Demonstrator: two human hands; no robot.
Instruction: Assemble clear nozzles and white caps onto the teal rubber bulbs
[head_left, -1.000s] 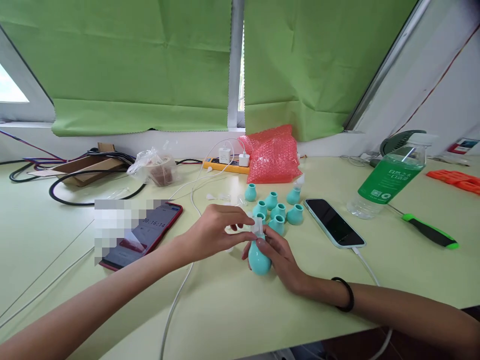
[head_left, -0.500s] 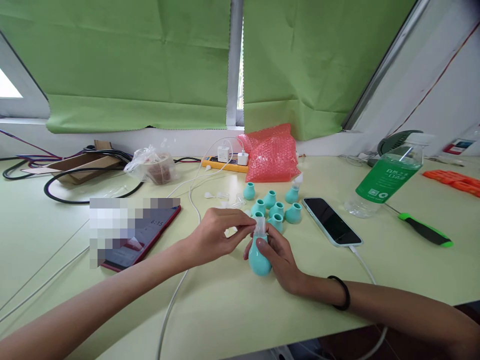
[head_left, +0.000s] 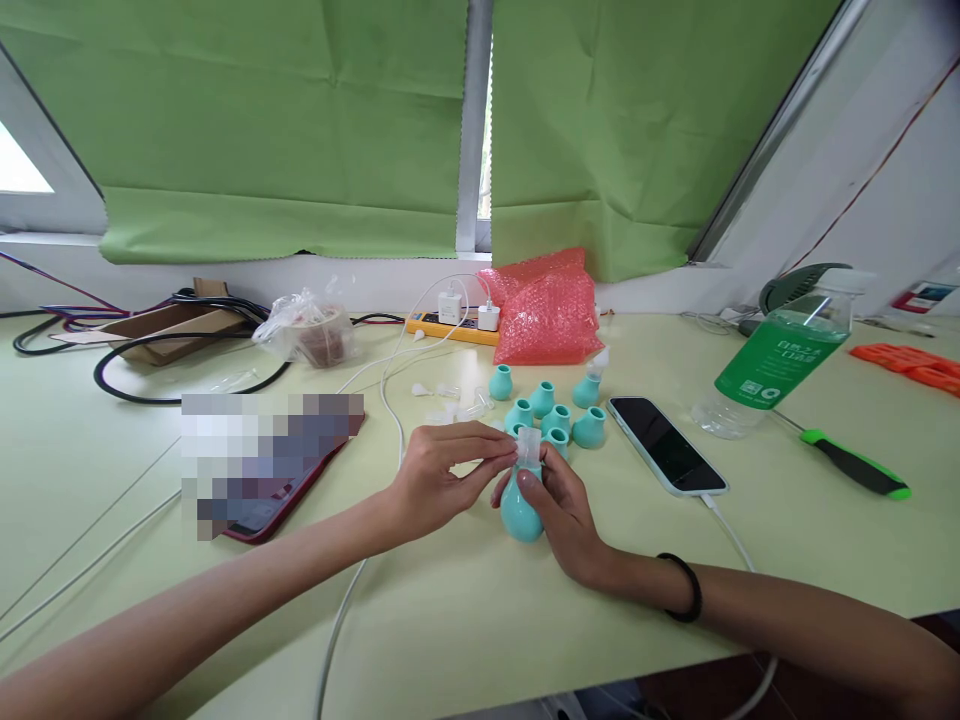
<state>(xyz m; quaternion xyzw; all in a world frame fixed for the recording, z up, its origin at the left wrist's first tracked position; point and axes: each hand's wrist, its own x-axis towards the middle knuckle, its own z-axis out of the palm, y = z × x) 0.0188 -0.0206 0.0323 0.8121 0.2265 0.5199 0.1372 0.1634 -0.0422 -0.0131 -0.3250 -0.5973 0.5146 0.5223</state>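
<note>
My right hand (head_left: 566, 515) is wrapped around a turquoise squeeze bulb (head_left: 522, 512), held just above the table with its neck up. A clear plastic tube piece (head_left: 529, 447) stands in the bulb's neck. The fingertips of my left hand (head_left: 448, 472) pinch this clear piece from the left side. Just beyond my hands stand several more turquoise bulbs (head_left: 556, 420), their open necks upward. One bulb (head_left: 587, 388) at the back right carries a whitish tip (head_left: 598, 362). Small clear plastic parts (head_left: 472, 404) lie to the left of the group.
A charging phone (head_left: 667, 445) lies to the right, near a green-labelled bottle (head_left: 780, 360) and a screwdriver (head_left: 855, 464). On the left are a red-cased phone (head_left: 300, 500) and a white cable (head_left: 345, 600). Red bubble wrap (head_left: 547, 315) and a yellow power strip (head_left: 427, 328) sit behind.
The bulb in my right hand has tilted slightly, its clear piece now leaning a little right. My left fingertips stay at the clear piece. The whole view has shifted slightly.
</note>
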